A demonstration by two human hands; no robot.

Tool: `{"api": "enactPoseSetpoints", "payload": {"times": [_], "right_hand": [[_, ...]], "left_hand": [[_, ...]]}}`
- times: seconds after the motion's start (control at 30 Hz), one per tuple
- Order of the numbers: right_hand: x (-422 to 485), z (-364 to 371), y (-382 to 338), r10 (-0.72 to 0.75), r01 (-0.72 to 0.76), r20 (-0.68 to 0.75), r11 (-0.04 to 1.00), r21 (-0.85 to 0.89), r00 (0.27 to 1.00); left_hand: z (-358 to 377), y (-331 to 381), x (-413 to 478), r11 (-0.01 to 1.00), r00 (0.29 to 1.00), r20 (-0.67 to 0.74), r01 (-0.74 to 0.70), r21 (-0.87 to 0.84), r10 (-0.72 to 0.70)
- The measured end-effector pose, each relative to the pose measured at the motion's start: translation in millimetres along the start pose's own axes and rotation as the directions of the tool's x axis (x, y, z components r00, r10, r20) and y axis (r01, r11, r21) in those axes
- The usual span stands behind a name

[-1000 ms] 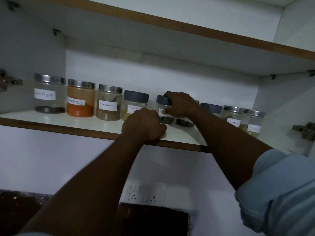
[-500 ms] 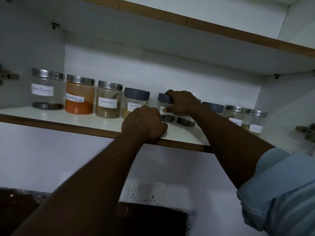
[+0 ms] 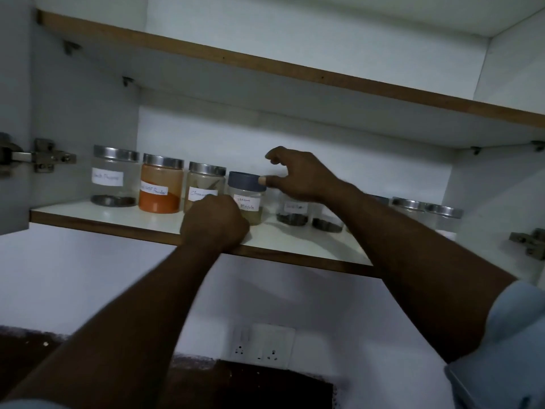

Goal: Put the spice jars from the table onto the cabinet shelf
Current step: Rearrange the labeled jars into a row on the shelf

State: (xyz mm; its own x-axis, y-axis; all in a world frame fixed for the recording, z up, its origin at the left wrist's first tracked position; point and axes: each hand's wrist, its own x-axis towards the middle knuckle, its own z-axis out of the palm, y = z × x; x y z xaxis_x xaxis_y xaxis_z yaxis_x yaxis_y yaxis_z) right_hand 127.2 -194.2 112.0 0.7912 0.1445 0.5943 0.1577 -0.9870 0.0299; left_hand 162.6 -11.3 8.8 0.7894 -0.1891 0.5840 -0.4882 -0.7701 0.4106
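A row of labelled spice jars stands on the white cabinet shelf (image 3: 97, 215). From the left: a clear jar with a steel lid (image 3: 115, 176), an orange powder jar (image 3: 160, 184), a cinnamon jar (image 3: 203, 184), then a garam masala jar with a grey lid (image 3: 247, 196). My right hand (image 3: 298, 175) hovers with fingers apart just above a clear jar of dark spice (image 3: 293, 212), its thumb near the grey lid; it holds nothing. My left hand (image 3: 213, 224) is a fist resting on the shelf's front edge. More jars (image 3: 442, 219) stand at the right.
An upper shelf (image 3: 265, 66) runs overhead. Metal door hinges sit at the left (image 3: 38, 157) and right (image 3: 528, 242) cabinet walls. Below the cabinet a white wall socket (image 3: 262, 343) is mounted above a dark countertop (image 3: 250, 385).
My right hand has let go of the grey-lidded jar it was gripping and lifted with fingers spread. The left fist has stayed on the shelf edge. The view shifted right.
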Motion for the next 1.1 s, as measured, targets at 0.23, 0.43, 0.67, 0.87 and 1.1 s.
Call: {"api": "enactPoseSetpoints", "payload": {"times": [0.23,0.43,0.67,0.87,1.1], "right_hand": [[11,46,-32,-0.053,0.063,0.056,0.977,-0.203,0.997],[20,57,-15,-0.013,0.019,0.020,0.948,-0.317,1.000],[31,67,4,0.023,-0.007,0.040,0.932,-0.363,0.999],[42,75,9,0.039,-0.024,0.033,0.929,-0.369,0.999],[46,79,13,0.044,-0.029,0.031,0.929,-0.369,0.999]], "left_hand": [[-10,-29,7,0.976,0.987,0.052,-0.158,0.147,0.152],[-13,-30,14,0.922,0.938,0.168,-0.334,0.194,0.304],[-7,-34,26,0.887,0.861,0.337,-0.443,0.131,0.381],[-6,-41,29,0.852,0.846,0.311,-0.497,0.167,0.433],[-2,-38,32,0.895,0.883,0.300,-0.418,0.157,0.360]]}}
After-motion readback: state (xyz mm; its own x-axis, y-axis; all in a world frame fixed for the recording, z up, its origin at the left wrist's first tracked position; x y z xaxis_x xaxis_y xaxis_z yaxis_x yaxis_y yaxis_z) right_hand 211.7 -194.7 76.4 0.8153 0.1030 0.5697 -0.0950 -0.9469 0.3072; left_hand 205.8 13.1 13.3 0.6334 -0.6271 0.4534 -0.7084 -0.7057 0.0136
